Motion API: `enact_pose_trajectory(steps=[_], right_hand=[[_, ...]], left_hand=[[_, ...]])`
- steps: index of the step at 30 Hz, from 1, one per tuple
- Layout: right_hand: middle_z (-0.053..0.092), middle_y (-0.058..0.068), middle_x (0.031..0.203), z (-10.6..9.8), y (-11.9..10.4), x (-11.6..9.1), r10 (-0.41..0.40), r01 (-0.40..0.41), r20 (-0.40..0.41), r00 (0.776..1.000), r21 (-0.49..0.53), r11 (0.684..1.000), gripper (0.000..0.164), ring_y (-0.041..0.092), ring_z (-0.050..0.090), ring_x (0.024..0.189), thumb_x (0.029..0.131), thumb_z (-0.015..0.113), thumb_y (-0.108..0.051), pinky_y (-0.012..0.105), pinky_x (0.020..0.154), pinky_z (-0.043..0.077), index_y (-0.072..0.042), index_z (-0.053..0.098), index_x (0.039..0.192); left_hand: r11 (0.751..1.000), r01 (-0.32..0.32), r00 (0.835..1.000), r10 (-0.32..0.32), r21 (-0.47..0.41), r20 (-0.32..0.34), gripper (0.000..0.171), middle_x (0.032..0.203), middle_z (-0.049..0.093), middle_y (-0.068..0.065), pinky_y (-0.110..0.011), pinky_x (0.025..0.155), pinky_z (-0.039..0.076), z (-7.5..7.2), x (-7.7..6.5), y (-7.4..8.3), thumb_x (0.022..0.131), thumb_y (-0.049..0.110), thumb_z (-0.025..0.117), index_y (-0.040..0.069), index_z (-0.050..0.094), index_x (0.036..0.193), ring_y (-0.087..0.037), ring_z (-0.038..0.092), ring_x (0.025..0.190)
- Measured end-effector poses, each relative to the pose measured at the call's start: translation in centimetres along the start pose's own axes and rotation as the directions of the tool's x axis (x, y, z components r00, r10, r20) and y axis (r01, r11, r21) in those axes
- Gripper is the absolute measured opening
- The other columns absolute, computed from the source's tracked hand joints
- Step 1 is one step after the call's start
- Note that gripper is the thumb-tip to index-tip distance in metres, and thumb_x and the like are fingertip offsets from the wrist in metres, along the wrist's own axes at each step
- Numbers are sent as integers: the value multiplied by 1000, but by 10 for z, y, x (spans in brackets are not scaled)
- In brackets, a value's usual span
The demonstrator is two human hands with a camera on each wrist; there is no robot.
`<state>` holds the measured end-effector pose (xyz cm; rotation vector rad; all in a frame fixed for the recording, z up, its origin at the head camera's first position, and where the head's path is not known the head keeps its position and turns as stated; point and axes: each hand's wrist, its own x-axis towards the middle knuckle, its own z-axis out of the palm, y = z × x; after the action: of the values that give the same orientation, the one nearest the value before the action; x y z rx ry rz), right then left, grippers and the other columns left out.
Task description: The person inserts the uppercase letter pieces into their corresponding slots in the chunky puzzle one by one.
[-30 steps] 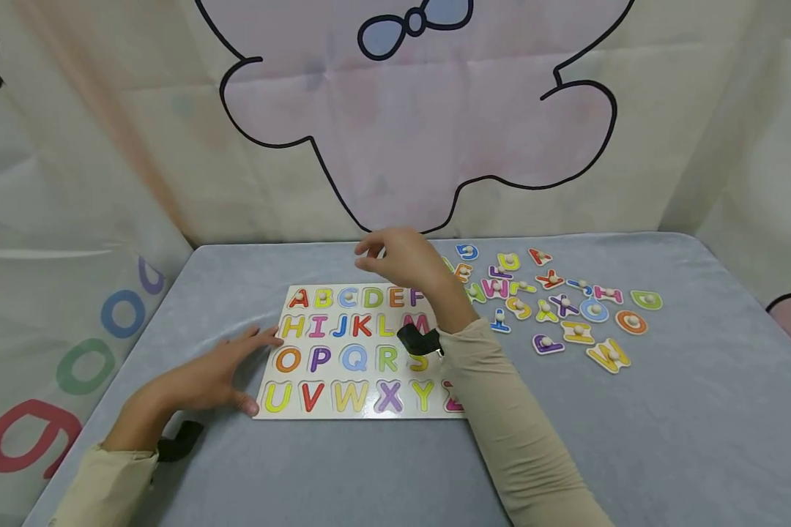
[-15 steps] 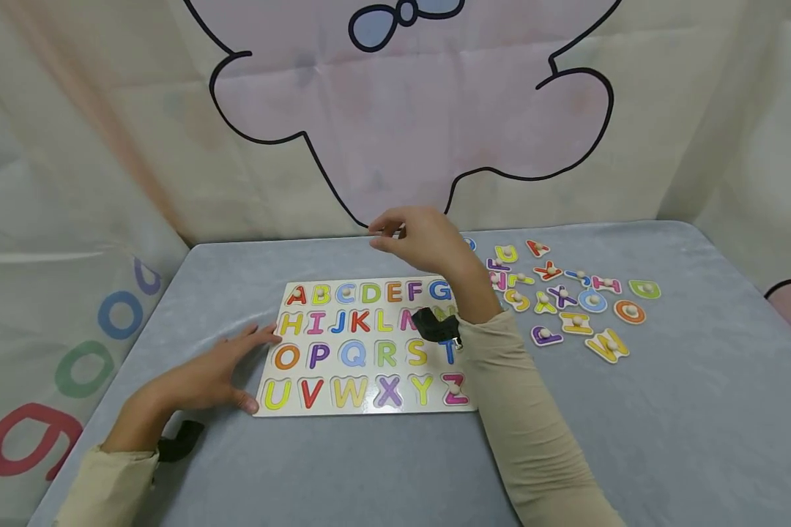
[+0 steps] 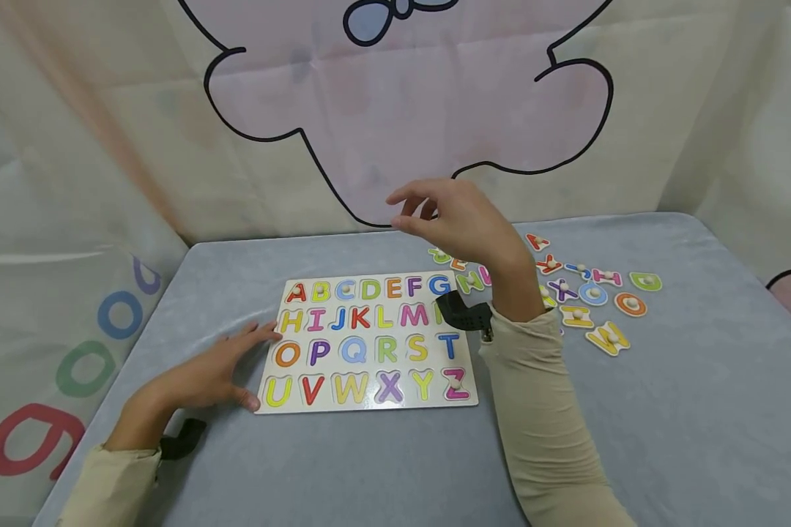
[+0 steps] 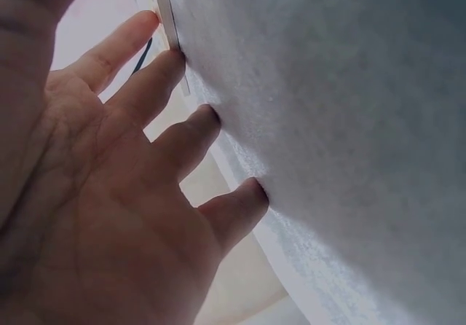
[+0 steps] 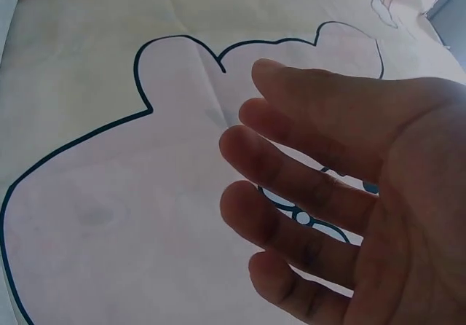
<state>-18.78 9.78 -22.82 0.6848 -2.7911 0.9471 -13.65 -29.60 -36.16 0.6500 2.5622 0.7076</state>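
A white alphabet puzzle board (image 3: 368, 369) lies flat on the table with rows of coloured letters A to Z. Knobbed A (image 3: 296, 293), B (image 3: 320, 291), C (image 3: 346, 290) and Z (image 3: 455, 384) pieces sit in their slots. My left hand (image 3: 201, 377) rests at the board's left edge, thumb at the near corner and fingers spread. In the left wrist view, fingertips touch the board's side (image 4: 169, 19) and the cloth. My right hand (image 3: 471, 219) hovers beyond the board's far right corner, fingers loosely bent; its palm (image 5: 415, 186) holds nothing in the right wrist view.
Several loose knobbed letters lie right of the board, including a D (image 3: 645, 282), an orange O (image 3: 630, 304) and a yellow W-like piece (image 3: 608, 339). My right arm hides part of them. Behind the blue-grey tablecloth (image 3: 369, 468) hangs a curtain (image 3: 395, 102) with cartoon outlines.
My right hand has risen and drawn to the right, uncovering the board's right-hand letters and now hiding some loose pieces. My left hand stays at the board's edge. The head view has shifted slightly.
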Motion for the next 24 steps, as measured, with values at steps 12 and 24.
enact_pose_trajectory(steps=[12,24], right_hand=[[71,-1,105,-4,-6,-8,-11,13,33,999,-54,998,34,16,62,95,95,68,-28,33,79,51,-21,66,128],[70,0,106,-40,28,-38,76,-43,121,990,-256,966,34,19,62,96,94,68,-30,37,78,52,-22,66,128]], left_hand=[[1000,-10,1000,10,1,-4,100,164,25,-18,-77,112,7,1,-2,1,58,40,91,18,45,144,-53,11,149],[999,17,1000,-16,36,-16,102,163,27,-19,-75,113,11,3,-1,-1,57,36,93,19,43,145,-52,14,149]])
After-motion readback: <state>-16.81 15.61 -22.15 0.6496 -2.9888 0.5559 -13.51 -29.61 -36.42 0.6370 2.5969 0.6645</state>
